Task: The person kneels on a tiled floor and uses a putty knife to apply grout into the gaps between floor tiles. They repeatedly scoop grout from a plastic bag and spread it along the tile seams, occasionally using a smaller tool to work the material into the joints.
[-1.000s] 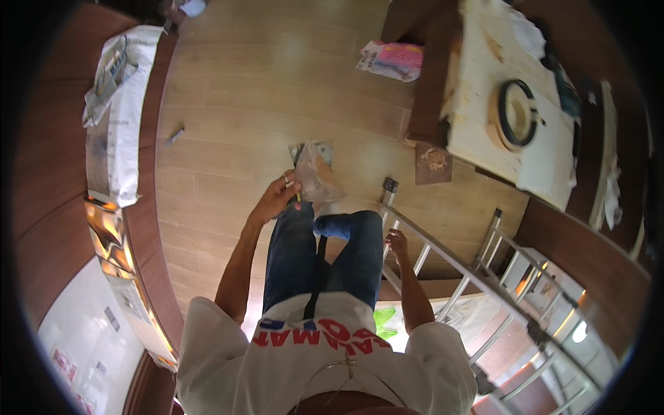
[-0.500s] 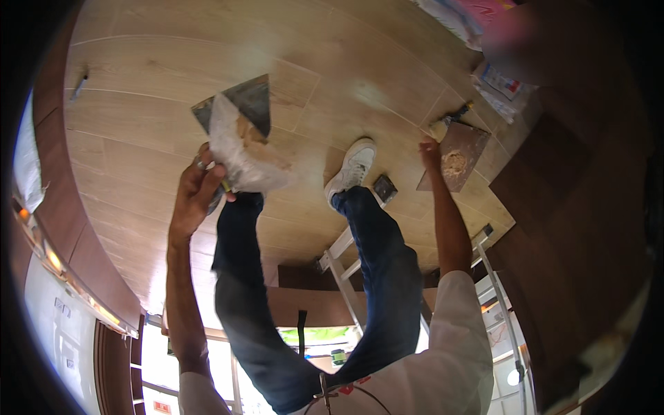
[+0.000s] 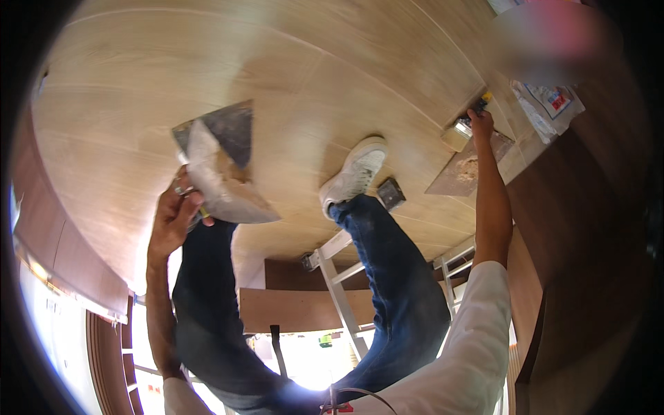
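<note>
My left hand (image 3: 173, 216) is closed on the edge of a whitish plastic bag (image 3: 207, 173) with tan material in it. Something small and yellow-green shows at the fingertips, too small to name. Behind the bag a dark grey square plate (image 3: 235, 128) partly shows. At the right, my right hand (image 3: 482, 122) grips the dark, yellow-tipped handle of a scraper (image 3: 456, 131) with a wide metal blade. The blade is at the far edge of a brown square board (image 3: 449, 178). On that board sits a heap of tan, crumbly material (image 3: 468, 169).
My white shoe (image 3: 356, 171) stands on the wood-look floor (image 3: 311, 90), beside a small dark square box (image 3: 391, 194). A metal ladder (image 3: 339, 290) is close to my leg. A printed white bag (image 3: 546, 111) lies at the far right, by dark brown panels (image 3: 581, 207).
My right hand has gone from the near side of the board to the scraper beyond it and has taken hold of its handle. My left hand still holds the bag; the whole view has shifted.
</note>
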The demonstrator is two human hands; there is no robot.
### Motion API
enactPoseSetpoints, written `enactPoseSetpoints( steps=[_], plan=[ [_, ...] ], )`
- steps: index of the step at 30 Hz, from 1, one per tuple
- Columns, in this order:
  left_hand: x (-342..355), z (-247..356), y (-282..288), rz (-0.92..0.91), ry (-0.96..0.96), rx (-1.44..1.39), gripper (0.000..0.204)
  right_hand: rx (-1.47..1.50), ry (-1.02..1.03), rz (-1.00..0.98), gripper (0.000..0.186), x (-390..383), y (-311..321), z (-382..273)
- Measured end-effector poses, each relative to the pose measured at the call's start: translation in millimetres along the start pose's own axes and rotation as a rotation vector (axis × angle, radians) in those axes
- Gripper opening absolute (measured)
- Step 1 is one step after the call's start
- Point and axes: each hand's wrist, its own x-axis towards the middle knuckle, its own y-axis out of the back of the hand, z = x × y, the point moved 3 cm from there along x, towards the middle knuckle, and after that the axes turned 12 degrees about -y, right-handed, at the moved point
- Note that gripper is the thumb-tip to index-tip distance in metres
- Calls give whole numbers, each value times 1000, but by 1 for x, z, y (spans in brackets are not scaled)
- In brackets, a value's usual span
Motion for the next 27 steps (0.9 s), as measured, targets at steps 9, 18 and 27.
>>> enactPoseSetpoints(
  steps=[9, 18, 27],
  plan=[
    [-128, 106, -6, 97, -76, -144, 38, 295, 262, 198, 57, -230, 57, -137],
    [-297, 189, 17, 179, -245, -301, 35, 122, 564, -332, 32, -533, 94, -285],
    [-391, 154, 148, 429, -436, -545, 34, 74, 1029, -376, 27, -691, 57, -505]
  ],
)
